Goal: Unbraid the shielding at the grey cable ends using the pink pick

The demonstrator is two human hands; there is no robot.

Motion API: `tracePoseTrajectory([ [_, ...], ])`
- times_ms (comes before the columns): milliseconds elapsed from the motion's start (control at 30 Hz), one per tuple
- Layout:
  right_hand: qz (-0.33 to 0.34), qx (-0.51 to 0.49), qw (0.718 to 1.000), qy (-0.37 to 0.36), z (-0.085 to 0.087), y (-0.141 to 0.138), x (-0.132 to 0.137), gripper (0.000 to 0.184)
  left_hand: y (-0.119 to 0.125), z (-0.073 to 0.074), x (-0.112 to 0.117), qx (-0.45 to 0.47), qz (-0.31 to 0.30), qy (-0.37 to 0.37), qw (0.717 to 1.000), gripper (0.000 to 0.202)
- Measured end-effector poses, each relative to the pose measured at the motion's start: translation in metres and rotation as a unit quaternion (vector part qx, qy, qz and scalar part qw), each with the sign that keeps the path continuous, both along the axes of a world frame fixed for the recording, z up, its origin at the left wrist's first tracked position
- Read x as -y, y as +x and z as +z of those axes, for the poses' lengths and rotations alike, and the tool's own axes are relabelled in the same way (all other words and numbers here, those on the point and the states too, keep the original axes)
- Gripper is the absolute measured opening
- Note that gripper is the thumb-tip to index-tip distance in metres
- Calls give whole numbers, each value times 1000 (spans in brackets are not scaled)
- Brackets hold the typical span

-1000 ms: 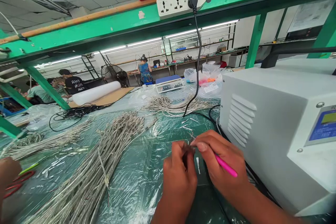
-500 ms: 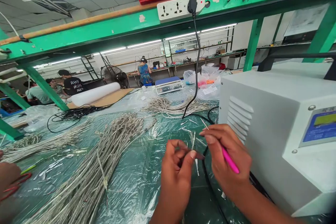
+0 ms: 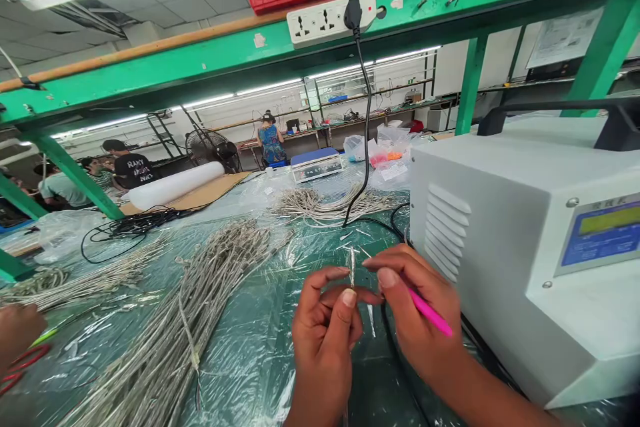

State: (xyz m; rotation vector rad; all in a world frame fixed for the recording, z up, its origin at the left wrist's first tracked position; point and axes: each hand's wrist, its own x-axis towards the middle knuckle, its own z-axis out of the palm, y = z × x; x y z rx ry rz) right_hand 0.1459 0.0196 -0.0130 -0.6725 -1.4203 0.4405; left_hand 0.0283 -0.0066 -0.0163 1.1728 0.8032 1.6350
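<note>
The wire end (image 3: 351, 268), thin and silver, stands nearly upright, pinched between the thumb and forefinger of the left hand (image 3: 325, 340), so that grip is closed on it. The right hand (image 3: 420, 307) is also closed, curled around a pink pen (image 3: 431, 313) that slants out from its fingers toward the lower right. Its forefinger (image 3: 373, 263) reaches to just beside the wire end, though I cannot tell if they touch.

Short silver snippets (image 3: 371, 320) lie just below the grip on a plastic sheet (image 3: 280, 353). A black cable (image 3: 393, 353) runs under the right hand, and a white machine (image 3: 475, 267) with side vents and a blue display stands just right of that hand. Left of both hands lies a long bundle of braided wires (image 3: 200, 300). A smaller bundle (image 3: 320, 208) lies beyond the grip, near a scale (image 3: 316, 165). At the far left, another person's hand (image 3: 17, 330) is beside red scissors (image 3: 23, 367).
</note>
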Motion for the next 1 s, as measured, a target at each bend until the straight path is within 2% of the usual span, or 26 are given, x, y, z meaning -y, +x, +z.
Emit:
tracePoseTrajectory([
  [167, 19, 29, 995, 99, -6, 6, 5, 17, 2, 2, -1, 32, 45, -13, 998, 17],
  [333, 50, 72, 986, 145, -5, 5, 6, 18, 3, 4, -1, 47, 71, -28, 996, 23],
  [433, 58, 80, 984, 149, -3, 4, 6, 17, 2, 4, 0, 49, 82, -40, 995, 27],
  [700, 57, 82, 983, 152, 2, 1, 7, 15, 6, 7, 1, 68, 109, -37, 991, 24],
  [1000, 66, 73, 986, 132, 2, 1, 6, 13, 5, 6, 1, 74, 108, -45, 990, 31],
])
